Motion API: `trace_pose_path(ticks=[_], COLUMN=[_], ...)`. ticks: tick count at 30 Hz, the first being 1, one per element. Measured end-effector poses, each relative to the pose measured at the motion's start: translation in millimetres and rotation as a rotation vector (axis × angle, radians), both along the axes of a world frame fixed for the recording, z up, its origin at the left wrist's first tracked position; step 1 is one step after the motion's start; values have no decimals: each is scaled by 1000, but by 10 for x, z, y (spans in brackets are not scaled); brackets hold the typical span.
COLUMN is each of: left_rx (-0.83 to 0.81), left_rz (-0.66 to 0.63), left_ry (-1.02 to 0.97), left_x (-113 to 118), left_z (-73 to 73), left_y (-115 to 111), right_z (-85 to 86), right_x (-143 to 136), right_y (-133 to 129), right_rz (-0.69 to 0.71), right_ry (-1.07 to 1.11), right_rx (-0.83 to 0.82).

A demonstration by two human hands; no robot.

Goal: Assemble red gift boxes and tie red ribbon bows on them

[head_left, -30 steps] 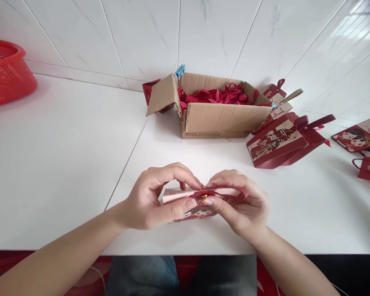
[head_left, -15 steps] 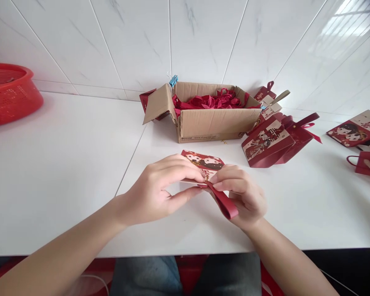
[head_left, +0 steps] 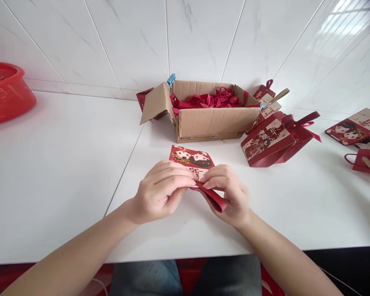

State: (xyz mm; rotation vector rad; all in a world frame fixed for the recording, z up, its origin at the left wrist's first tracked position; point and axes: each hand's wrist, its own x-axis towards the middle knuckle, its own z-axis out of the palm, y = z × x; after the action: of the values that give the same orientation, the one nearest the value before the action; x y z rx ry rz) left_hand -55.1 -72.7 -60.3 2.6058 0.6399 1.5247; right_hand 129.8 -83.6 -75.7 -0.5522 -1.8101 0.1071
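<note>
Both hands pinch a red ribbon handle onto a flat gift bag.

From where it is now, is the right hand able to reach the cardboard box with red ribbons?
Probably yes. The right hand grips a red handle strip at the flat gift bag. Only bare white table lies between this bag and the cardboard box, straight ahead.

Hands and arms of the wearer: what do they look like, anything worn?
Both the left hand and the right hand are bare: no gloves, and no rings, watch or bracelet that I can see. The forearms are uncovered to the frame edge, with no sleeve in view. Fingernails look short and unpainted.
</note>
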Motion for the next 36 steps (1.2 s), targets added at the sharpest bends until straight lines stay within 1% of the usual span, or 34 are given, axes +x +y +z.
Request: trace_pose_path(ticks=[5,8,11,18,25,36], left_rx=[154,230,269,233,231,265], left_rz=[109,136,149,155,142,148], left_ry=[93,129,136,106,81,103], left_x=[-21,-22,-21,-16,-20,-23], left_z=[-30,-22,-12,-30,-50,-59], left_y=[14,24,30,30,44,55], right_z=[-24,-38,-47,-46,-45,-29], right_x=[12,20,16,-4,-9,-28], right_y=[-6,-9,-10,-6,-6,-25], right_rz=[-46,-62,-69,-78,-91,-77], right_ry=[-93,-120,-124,-104,-108,-110], right_rx=[-35,-50,-61,-52,-62,-147])
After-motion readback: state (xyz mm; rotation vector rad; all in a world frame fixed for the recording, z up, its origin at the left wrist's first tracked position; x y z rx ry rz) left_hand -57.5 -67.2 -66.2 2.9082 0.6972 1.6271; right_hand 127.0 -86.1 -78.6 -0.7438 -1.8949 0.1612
